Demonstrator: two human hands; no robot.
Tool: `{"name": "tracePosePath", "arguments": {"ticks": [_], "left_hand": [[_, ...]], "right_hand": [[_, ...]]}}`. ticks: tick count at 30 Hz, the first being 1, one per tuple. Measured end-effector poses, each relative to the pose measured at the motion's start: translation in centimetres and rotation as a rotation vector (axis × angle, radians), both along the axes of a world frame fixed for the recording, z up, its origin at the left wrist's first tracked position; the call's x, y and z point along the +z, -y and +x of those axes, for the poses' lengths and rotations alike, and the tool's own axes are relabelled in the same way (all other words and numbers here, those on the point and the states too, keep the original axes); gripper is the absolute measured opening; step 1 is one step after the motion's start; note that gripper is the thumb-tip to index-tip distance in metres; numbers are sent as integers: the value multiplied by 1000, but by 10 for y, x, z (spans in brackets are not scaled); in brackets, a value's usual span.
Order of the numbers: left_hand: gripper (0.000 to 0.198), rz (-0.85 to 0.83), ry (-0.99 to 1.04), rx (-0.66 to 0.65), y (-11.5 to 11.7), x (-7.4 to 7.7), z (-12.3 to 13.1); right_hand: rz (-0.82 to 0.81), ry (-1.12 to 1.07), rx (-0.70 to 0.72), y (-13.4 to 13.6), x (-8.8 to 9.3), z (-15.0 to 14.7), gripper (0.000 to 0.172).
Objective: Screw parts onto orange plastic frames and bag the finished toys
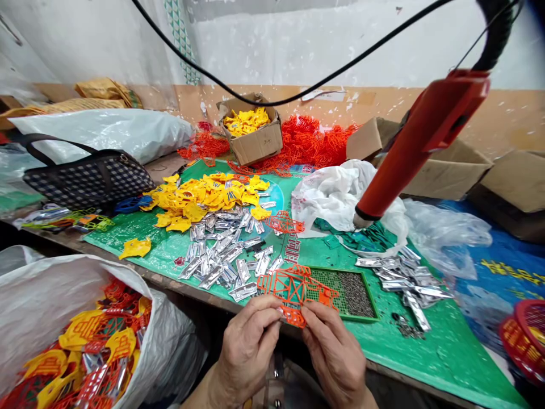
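1. While both hands meet at the table's near edge, the left hand (247,346) pinches the orange plastic lattice piece (293,291) by its lower left edge, fingers closed tight on it.
2. The right hand (334,355) grips the piece's lower right the same way.
3. The piece hangs over the green tray of small screws (353,292), with silver metal strips (221,255) just left.

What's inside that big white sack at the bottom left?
The white sack holds a jumble of yellow plastic pieces, orange lattice frames and shiny silver strips. Only the top layer shows; whatever lies deeper is covered by the pile and the sack's sides.
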State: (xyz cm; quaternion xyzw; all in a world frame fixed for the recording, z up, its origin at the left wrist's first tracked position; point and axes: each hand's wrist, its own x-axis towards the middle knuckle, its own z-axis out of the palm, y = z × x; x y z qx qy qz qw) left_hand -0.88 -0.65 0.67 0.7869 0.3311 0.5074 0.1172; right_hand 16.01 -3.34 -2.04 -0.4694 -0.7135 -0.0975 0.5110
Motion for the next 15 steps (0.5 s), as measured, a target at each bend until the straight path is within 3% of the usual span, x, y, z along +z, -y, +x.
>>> {"name": "tracePosePath", "arguments": {"ticks": [10,15], "left_hand": [[27,-51,-20,-57,-3,-3,-3],[32,-27,-231,-49,-4,7,-3]], "right_hand": [[-1,52,22,-1,4,6,19],[-23,81,76,-4,9,7,16]]}}
